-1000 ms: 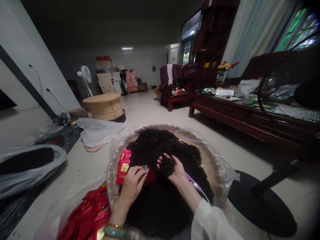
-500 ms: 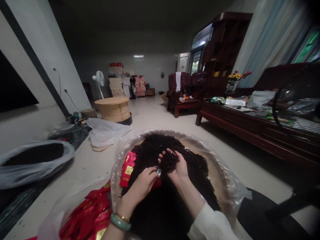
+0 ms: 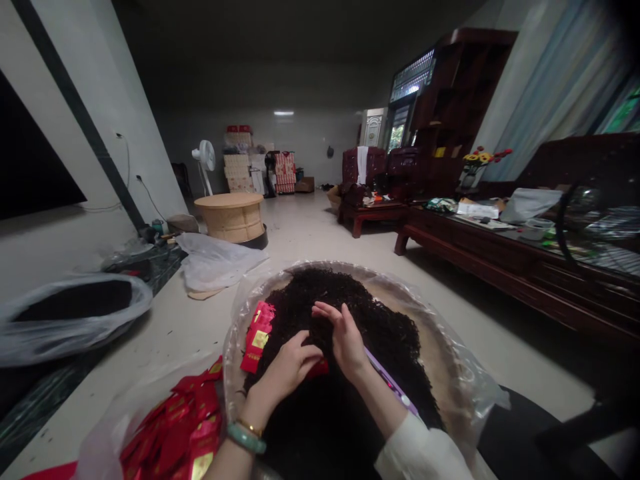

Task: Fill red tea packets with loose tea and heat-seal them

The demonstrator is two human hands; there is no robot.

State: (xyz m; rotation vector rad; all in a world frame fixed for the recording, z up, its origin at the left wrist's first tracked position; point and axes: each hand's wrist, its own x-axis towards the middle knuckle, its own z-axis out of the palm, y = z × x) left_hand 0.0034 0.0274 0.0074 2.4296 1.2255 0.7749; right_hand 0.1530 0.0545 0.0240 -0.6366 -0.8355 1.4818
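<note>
Wide round tray of pale woven material [image 3: 436, 357] under a clear plastic liner [image 3: 480, 380] draped over the rim, liner apparently there to keep the contents together. Heaped on top, a mound of dark, loose, twisted tea-like leaves [image 3: 340, 293], directly under both bare hands and filling most of the tray. Left hand [image 3: 290, 370] half curled, fingers bent toward a small red foil packet [image 3: 318, 368] at the edge of the mound; actual grip impossible to confirm. Right hand [image 3: 345, 340] open, fingers loosely spread just at the leaf surface, nothing visible in it. Jade-green bangle [image 3: 245, 438] and thin gold bracelet [image 3: 249, 427] on left wrist; loose white sleeve [image 3: 423, 453] on right arm. Slim purple device [image 3: 393, 385] with no clear purpose, lying on the leaves just beside right forearm. Narrow red packets with gold labels [image 3: 259, 337] stacked at tray's left side, seemingly kept within reach of left hand. Larger heap of red packets [image 3: 173, 427] in clear plastic just outside the rim, lower left. Label writing too small to read, no brand legible. Clear plastic bag of dark contents [image 3: 70, 313] on floor at left; long dark wooden bench [image 3: 500, 247] at right.
</note>
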